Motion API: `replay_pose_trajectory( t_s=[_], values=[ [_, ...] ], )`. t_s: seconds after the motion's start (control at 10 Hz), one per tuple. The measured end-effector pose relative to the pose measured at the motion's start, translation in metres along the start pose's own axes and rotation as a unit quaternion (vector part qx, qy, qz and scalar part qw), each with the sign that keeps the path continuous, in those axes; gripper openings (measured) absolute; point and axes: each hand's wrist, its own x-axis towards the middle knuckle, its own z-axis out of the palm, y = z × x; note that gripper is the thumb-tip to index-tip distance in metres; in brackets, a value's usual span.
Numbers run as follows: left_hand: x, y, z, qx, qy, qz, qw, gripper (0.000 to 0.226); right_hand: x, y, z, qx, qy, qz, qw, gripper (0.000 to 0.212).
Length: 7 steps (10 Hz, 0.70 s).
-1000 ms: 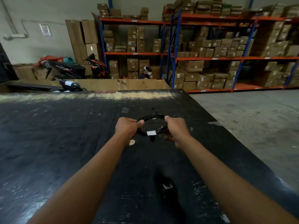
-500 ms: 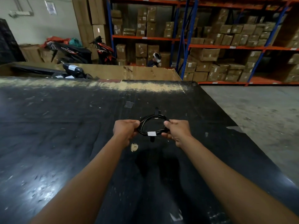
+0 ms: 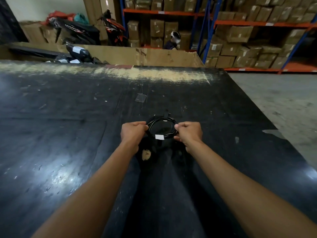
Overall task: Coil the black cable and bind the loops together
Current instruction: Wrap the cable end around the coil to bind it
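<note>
The black cable (image 3: pixel 161 119) is wound into a small round coil, held just above the black table (image 3: pixel 68 127). A white label (image 3: pixel 159 137) wraps its near side, and a black strap end sticks up at its far side. My left hand (image 3: pixel 133 133) grips the coil's left side with closed fingers. My right hand (image 3: pixel 189 133) grips the right side the same way. Whether the coil touches the table is unclear.
A large cardboard bin (image 3: pixel 154 54) with dark wrapped items stands beyond the table's far edge. Shelving (image 3: pixel 240 23) full of boxes lines the back, with a person (image 3: pixel 173 41) sitting before it. Motorbikes (image 3: pixel 82 31) are parked at back left. Concrete floor (image 3: pixel 283 103) lies to the right.
Both hands have lowered the coil slightly toward the table while my view tilted downward. The grip on both sides is the same.
</note>
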Motion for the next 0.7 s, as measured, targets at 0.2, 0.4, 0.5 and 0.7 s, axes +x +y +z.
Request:
replay_pose_trajectory(
  t_s=[0.2,0.4,0.5,0.7],
  values=[
    [0.012,-0.014,0.002,0.033,-0.003,0.005,0.999,0.025,0.013,0.01,0.011,-0.015,0.009,-0.013,1.0,0.027],
    [0.012,-0.013,0.006,0.132,0.034,0.056,0.989,0.027,0.022,0.012,0.017,-0.091,0.017,-0.04,0.995,0.005],
    [0.009,-0.012,0.01,0.167,0.048,0.073,0.982,0.027,0.024,0.013,0.018,-0.097,0.018,-0.045,0.994,0.002],
    [-0.001,-0.015,0.003,0.162,0.038,0.067,0.984,0.033,0.018,0.016,0.008,-0.05,-0.014,-0.022,0.998,0.008]
  ],
)
